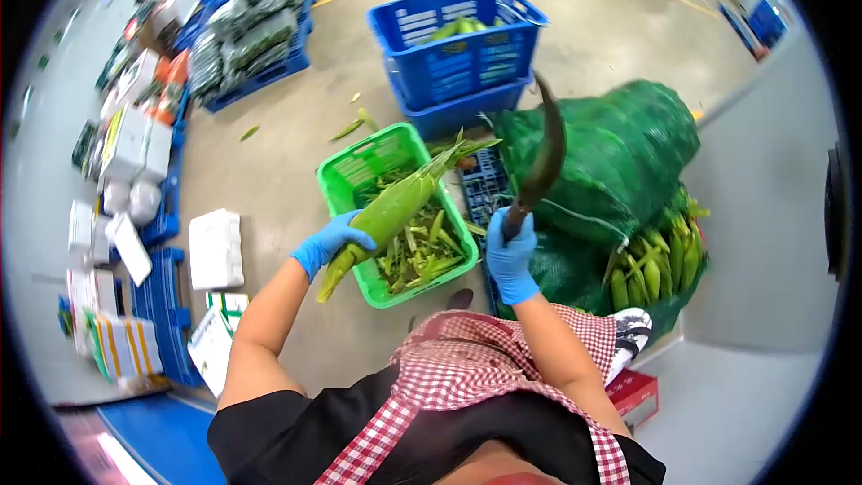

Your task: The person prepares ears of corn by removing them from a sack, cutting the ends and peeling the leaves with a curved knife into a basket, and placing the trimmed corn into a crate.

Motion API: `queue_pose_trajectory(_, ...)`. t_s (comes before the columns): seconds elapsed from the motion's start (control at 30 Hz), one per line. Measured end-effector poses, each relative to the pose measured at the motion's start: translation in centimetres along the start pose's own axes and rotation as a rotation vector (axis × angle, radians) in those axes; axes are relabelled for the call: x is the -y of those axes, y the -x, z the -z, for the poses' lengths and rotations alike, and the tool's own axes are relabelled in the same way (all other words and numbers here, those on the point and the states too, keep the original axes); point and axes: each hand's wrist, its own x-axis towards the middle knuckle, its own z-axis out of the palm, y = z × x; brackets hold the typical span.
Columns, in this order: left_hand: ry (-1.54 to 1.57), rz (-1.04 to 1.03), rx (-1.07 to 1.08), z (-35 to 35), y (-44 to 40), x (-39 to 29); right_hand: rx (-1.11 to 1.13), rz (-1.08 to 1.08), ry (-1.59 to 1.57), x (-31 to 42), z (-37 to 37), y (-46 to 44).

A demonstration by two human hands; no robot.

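My left hand (339,242), in a blue glove, is wrapped round the lower part of an ear of corn (393,209) in its green husk. The ear slants up to the right, above a green crate (361,162) that holds husk scraps and cut stalk ends (420,247). In my gloved right hand (512,257) is the handle of a curved knife (546,154), its dark blade pointing upward. The blade is apart from the corn and overlaps the view of a big green mesh sack (611,153).
Beyond the green crate stand stacked blue crates (458,63), the top one with corn inside. Several husked ears (660,265) fill an open sack at right, beside a grey wall (763,242). White foam boxes (215,250) and pallets of bagged produce (247,36) line the left.
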Motion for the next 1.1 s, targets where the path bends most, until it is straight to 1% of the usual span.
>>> queue_pose_trajectory(0.03,0.029,0.001,-0.024,1.4,1.2,0.5,0.148,-0.037,0.085,-0.6,-1.9,1.1)
queue_pose_trajectory(0.1,0.088,0.003,-0.063,3.5,3.5,1.8,0.792,-0.311,0.506,-8.5,-5.2,4.8)
queue_pose_trajectory(0.13,0.094,0.015,-0.106,4.8,4.4,2.8,0.986,-0.358,0.594,-11.8,-4.4,6.9)
queue_pose_trajectory(0.17,0.113,-0.048,-0.132,5.7,5.9,3.0,1.169,-0.402,0.676,-13.6,-3.6,9.2)
queue_pose_trajectory(0.23,0.166,-0.171,-0.168,6.1,8.3,4.4,0.849,-0.567,0.708,-12.1,-1.7,12.4)
queue_pose_trajectory(0.27,0.266,-0.189,-0.148,6.2,9.1,5.4,0.844,-0.682,0.618,-12.4,-1.2,12.8)
queue_pose_trajectory(0.3,0.435,-0.28,-0.147,6.0,8.8,7.0,0.826,-0.798,0.525,-13.3,-0.4,12.8)
queue_pose_trajectory(0.33,0.602,-0.382,-0.142,5.6,7.4,8.6,0.851,-0.801,0.502,-15.2,-0.2,12.6)
queue_pose_trajectory(0.37,0.767,-0.483,-0.134,4.8,5.9,9.1,0.866,-0.734,0.511,-14.6,0.0,11.4)
queue_pose_trajectory(0.4,0.803,-0.488,-0.196,3.2,5.1,5.0,0.83,-0.678,0.472,-13.6,-0.4,9.8)
queue_pose_trajectory(0.47,0.711,-0.746,-0.112,3.6,3.7,0.8,0.747,-0.549,0.41,-11.4,-1.4,6.5)
queue_pose_trajectory(0.5,0.701,-0.74,-0.22,4.4,2.1,0.0,0.691,-0.475,0.384,-9.8,-2.0,4.6)
queue_pose_trajectory(0.53,0.724,-0.703,-0.288,4.5,1.2,-1.4,0.58,-0.36,0.295,-5.5,-2.5,2.1)
queue_pose_trajectory(0.57,0.714,-0.715,-0.338,4.8,0.3,-2.5,0.461,-0.243,0.208,-0.2,-3.0,-0.1)
queue_pose_trajectory(0.63,0.731,-0.802,-0.441,4.3,-1.6,-3.1,0.185,-0.24,-0.058,6.4,-3.3,-2.6)
queue_pose_trajectory(0.67,0.747,-0.822,-0.469,3.7,-2.2,-3.1,0.048,-0.216,-0.292,9.0,-3.8,-2.9)
queue_pose_trajectory(0.7,0.762,-0.846,-0.497,3.1,-2.9,-2.9,-0.09,-0.182,-0.527,10.5,-4.6,-2.9)
queue_pose_trajectory(0.73,0.78,-0.866,-0.526,2.6,-3.7,-2.6,-0.144,-0.136,-0.514,9.2,-5.8,-2.0)
queue_pose_trajectory(0.77,0.783,-0.872,-0.554,2.2,-4.5,-2.0,-0.178,-0.157,-0.55,7.0,-8.2,0.1)
queue_pose_trajectory(0.8,0.789,-0.877,-0.582,1.8,-5.4,-1.3,0.022,-0.115,0.122,4.6,-9.1,2.7)
queue_pose_trajectory(0.83,0.796,-0.888,-0.608,1.5,-6.2,-0.9,0.462,-0.25,0.389,-1.9,-10.9,6.7)
queue_pose_trajectory(0.87,0.722,-0.873,-0.658,1.4,-6.5,-0.5,0.93,-0.395,0.468,-8.1,-10.2,10.6)
queue_pose_trajectory(0.93,0.693,-0.868,-0.754,2.1,-7.8,0.4,1.055,-0.502,0.462,-8.7,-7.2,13.5)
queue_pose_trajectory(0.97,0.699,-0.845,-0.801,3.0,-8.9,2.0,0.937,-0.592,0.454,-9.0,-6.4,12.8)
queue_pose_trajectory(1.0,0.756,-0.787,-0.777,3.4,-9.3,2.9,0.817,-0.699,0.447,-9.3,-5.1,12.9)
queue_pose_trajectory(1.03,0.871,-0.68,-0.724,4.0,-10.4,3.9,0.761,-0.807,0.434,-10.3,-4.4,11.7)
queue_pose_trajectory(1.1,1.087,-0.496,-0.59,5.0,-13.6,3.2,0.626,-0.948,0.347,-11.8,-1.9,10.5)
